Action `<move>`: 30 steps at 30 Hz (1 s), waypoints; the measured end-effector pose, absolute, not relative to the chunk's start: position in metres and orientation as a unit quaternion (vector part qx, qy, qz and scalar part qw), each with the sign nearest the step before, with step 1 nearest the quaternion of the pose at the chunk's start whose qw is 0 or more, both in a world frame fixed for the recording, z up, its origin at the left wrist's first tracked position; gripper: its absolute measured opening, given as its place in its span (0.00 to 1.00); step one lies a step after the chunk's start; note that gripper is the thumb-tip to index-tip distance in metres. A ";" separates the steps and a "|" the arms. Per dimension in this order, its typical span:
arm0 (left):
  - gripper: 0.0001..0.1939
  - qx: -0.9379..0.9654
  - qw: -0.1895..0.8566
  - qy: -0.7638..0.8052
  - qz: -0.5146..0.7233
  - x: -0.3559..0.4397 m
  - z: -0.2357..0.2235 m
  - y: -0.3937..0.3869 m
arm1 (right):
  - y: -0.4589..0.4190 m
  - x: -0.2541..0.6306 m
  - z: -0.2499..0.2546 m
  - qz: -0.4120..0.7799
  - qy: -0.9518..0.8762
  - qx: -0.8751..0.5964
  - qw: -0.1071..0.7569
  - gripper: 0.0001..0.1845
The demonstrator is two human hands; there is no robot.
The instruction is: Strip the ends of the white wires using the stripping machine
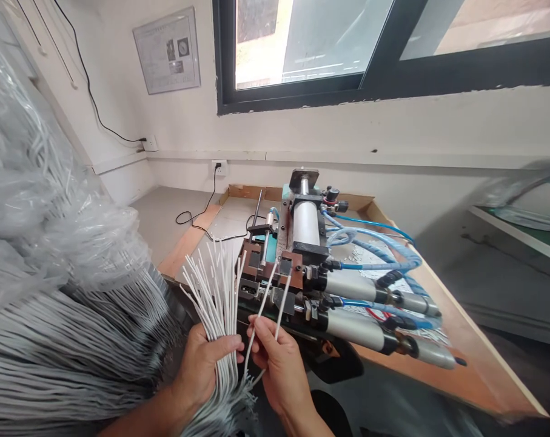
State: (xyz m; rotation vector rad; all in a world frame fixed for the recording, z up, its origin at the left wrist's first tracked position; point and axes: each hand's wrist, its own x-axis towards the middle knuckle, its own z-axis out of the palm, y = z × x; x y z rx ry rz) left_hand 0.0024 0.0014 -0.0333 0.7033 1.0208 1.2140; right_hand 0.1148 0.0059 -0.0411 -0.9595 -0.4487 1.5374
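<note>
White wires (217, 303) fill the wrapped grip of the left hand (201, 361), while the right hand (281, 364) pinches two strands (264, 297).

No text can be read: the mounted sheet (160, 54) at eleven o'clock, on the wall (179, 118), carries print too small to make out.
</note>
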 end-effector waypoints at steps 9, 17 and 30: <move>0.07 0.249 0.641 0.490 0.535 0.003 -0.033 0.004 | 0.007 0.120 -0.042 0.663 -0.171 -0.437 0.584 0.15; 0.07 0.291 0.637 0.479 0.530 0.005 -0.033 0.001 | 0.016 0.116 -0.040 0.728 -0.178 -0.376 0.545 0.16; 0.05 0.305 0.637 0.474 0.525 0.005 -0.033 0.002 | 0.008 0.117 -0.043 0.623 -0.173 -0.456 0.612 0.14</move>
